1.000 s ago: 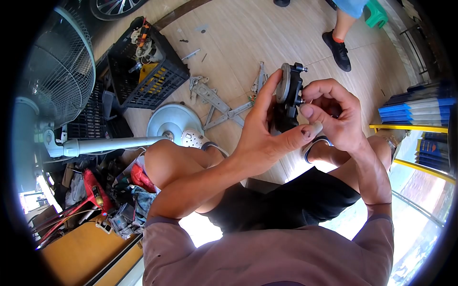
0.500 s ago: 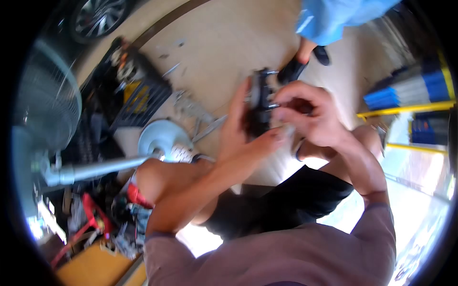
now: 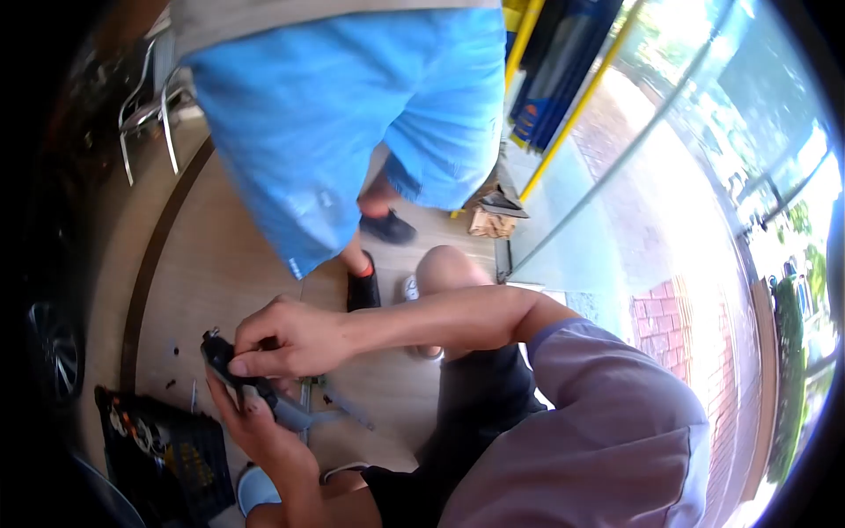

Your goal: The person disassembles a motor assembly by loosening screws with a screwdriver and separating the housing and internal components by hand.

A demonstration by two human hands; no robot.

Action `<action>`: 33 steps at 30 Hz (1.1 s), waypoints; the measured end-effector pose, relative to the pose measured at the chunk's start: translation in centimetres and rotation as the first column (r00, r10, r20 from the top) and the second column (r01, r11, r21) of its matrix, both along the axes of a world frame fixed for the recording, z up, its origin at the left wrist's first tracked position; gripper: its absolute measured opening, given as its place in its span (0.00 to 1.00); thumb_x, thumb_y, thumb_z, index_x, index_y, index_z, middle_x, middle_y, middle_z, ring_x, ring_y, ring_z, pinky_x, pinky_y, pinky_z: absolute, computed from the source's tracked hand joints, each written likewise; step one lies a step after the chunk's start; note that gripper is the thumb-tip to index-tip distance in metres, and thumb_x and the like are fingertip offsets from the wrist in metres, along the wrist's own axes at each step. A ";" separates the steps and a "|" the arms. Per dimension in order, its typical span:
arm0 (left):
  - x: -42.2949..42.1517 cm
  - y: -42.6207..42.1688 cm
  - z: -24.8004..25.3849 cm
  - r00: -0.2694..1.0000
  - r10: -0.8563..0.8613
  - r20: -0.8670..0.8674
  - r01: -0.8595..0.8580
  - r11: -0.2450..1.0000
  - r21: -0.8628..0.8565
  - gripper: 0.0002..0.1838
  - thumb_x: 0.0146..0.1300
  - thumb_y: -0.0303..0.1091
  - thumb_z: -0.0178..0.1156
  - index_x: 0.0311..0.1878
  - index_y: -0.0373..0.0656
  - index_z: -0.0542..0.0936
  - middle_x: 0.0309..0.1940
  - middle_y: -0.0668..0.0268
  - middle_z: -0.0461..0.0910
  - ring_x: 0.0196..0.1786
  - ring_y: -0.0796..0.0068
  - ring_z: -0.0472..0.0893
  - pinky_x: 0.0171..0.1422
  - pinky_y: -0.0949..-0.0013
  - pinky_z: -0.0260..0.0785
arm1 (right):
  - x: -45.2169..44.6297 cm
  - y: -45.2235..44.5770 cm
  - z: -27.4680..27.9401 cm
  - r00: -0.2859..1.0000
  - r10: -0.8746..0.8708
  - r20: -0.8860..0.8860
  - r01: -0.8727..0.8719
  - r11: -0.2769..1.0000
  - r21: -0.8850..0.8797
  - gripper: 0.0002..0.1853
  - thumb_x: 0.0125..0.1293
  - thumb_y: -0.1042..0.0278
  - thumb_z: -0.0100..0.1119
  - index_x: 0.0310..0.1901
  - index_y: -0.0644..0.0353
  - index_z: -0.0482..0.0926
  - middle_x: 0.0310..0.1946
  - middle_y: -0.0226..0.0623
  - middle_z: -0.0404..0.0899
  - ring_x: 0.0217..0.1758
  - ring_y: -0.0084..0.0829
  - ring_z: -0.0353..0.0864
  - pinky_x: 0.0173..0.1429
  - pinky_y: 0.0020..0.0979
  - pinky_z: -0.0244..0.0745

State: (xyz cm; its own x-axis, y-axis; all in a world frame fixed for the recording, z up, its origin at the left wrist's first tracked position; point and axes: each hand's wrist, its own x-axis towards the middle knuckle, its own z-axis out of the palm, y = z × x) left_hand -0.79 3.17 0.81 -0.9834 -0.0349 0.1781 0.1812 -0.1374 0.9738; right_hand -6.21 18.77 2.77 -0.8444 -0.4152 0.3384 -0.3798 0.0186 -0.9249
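Observation:
A dark, compact mechanical part (image 3: 216,355) with a small metal stud at its top end sits between my hands in the head view, left of centre. My left hand (image 3: 264,433) is closed around it from below. Over its face, my right hand (image 3: 297,338) has thumb and forefinger pinched together against the part. Whatever is between those fingertips is hidden. Much of the part lies behind my fingers.
A person in blue shorts (image 3: 352,106) stands close in front of me. On the floor at lower left is a black crate (image 3: 201,453) of parts, near a light-blue round base (image 3: 255,487). A glass door (image 3: 607,194) is at right, a metal-framed chair (image 3: 165,106) at upper left.
My view has swung to the right, so my hands now appear lower left. The person in blue shorts shows much larger. My left hand still holds the dark part, with my right fingers at it.

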 end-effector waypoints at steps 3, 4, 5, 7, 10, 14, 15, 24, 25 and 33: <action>-0.2 -0.3 0.6 0.999 0.001 0.047 -0.005 0.997 0.075 0.35 0.73 0.55 0.47 0.72 0.37 0.63 0.53 0.62 0.73 0.50 0.73 0.73 0.54 0.69 0.66 | 0.0 -1.1 0.8 0.982 -0.105 -0.159 0.117 0.991 0.069 0.14 0.70 0.59 0.63 0.33 0.62 0.82 0.22 0.36 0.82 0.23 0.27 0.83 0.29 0.32 0.74; -0.1 -0.5 0.8 0.999 0.022 0.045 -0.027 0.994 0.105 0.33 0.74 0.54 0.46 0.71 0.38 0.64 0.51 0.63 0.74 0.48 0.74 0.73 0.53 0.69 0.65 | 0.3 -1.3 1.6 0.989 -0.096 -0.113 0.106 0.990 0.088 0.15 0.69 0.57 0.63 0.33 0.62 0.82 0.23 0.37 0.83 0.25 0.29 0.84 0.31 0.33 0.75; -0.5 -1.9 0.0 0.997 -0.067 0.035 0.062 0.990 0.123 0.30 0.75 0.54 0.45 0.69 0.41 0.67 0.49 0.65 0.74 0.48 0.75 0.73 0.52 0.69 0.65 | 0.6 -1.7 2.6 0.994 -0.084 -0.066 0.091 0.990 0.105 0.16 0.69 0.56 0.63 0.33 0.62 0.83 0.23 0.38 0.83 0.27 0.31 0.84 0.32 0.35 0.75; -0.9 -2.1 0.7 0.996 -0.032 0.082 0.016 0.982 0.187 0.30 0.75 0.56 0.46 0.68 0.42 0.69 0.50 0.66 0.74 0.47 0.76 0.73 0.52 0.70 0.65 | 0.9 -2.4 4.1 0.994 -0.101 -0.052 0.107 0.986 0.129 0.16 0.68 0.54 0.62 0.34 0.62 0.84 0.24 0.39 0.84 0.29 0.34 0.85 0.34 0.37 0.76; -0.8 -2.6 2.3 0.995 0.007 0.104 -0.036 0.959 0.282 0.31 0.74 0.57 0.49 0.67 0.43 0.70 0.53 0.68 0.75 0.52 0.78 0.74 0.57 0.70 0.64 | 0.8 -4.5 4.4 0.976 -0.175 -0.125 0.190 0.975 0.118 0.14 0.68 0.57 0.62 0.34 0.61 0.84 0.24 0.40 0.84 0.28 0.32 0.85 0.34 0.36 0.77; 0.2 -3.1 3.2 0.995 -0.015 0.094 -0.020 0.933 0.359 0.30 0.74 0.58 0.49 0.65 0.43 0.71 0.53 0.68 0.76 0.53 0.78 0.74 0.57 0.70 0.64 | 2.0 -5.5 5.7 0.974 -0.180 -0.139 0.200 0.970 0.142 0.14 0.67 0.60 0.64 0.33 0.64 0.84 0.25 0.41 0.84 0.29 0.33 0.85 0.34 0.37 0.78; 0.6 -3.5 3.5 0.996 -0.021 0.089 -0.012 0.935 0.354 0.29 0.73 0.58 0.49 0.64 0.44 0.72 0.52 0.69 0.76 0.52 0.78 0.74 0.56 0.70 0.65 | 2.1 -6.0 5.9 0.964 -0.181 -0.195 0.212 0.966 0.148 0.14 0.67 0.61 0.64 0.33 0.65 0.84 0.25 0.42 0.84 0.29 0.33 0.85 0.34 0.37 0.78; 2.2 -6.0 4.3 0.983 0.074 0.165 -0.141 0.887 0.441 0.28 0.71 0.63 0.50 0.59 0.49 0.75 0.43 0.73 0.76 0.42 0.82 0.74 0.44 0.75 0.63 | 2.9 -9.4 6.9 0.956 -0.098 -0.275 0.143 0.978 0.149 0.12 0.67 0.63 0.65 0.35 0.66 0.84 0.26 0.43 0.84 0.28 0.34 0.85 0.34 0.35 0.76; 2.1 -6.4 4.1 0.987 0.060 0.151 -0.124 0.879 0.460 0.28 0.71 0.63 0.49 0.58 0.50 0.75 0.43 0.73 0.77 0.41 0.82 0.74 0.44 0.75 0.64 | 3.1 -9.6 7.2 0.946 -0.092 -0.309 0.146 0.977 0.155 0.12 0.67 0.64 0.65 0.35 0.66 0.83 0.25 0.44 0.84 0.28 0.35 0.84 0.34 0.35 0.76; 1.6 -7.6 3.9 0.996 0.028 0.082 -0.070 0.824 0.562 0.26 0.74 0.61 0.46 0.57 0.51 0.76 0.40 0.72 0.78 0.38 0.80 0.76 0.42 0.72 0.67 | 2.6 -11.2 7.4 0.894 -0.112 -0.434 0.201 0.966 0.165 0.12 0.67 0.65 0.64 0.32 0.66 0.83 0.25 0.46 0.83 0.27 0.37 0.84 0.34 0.36 0.76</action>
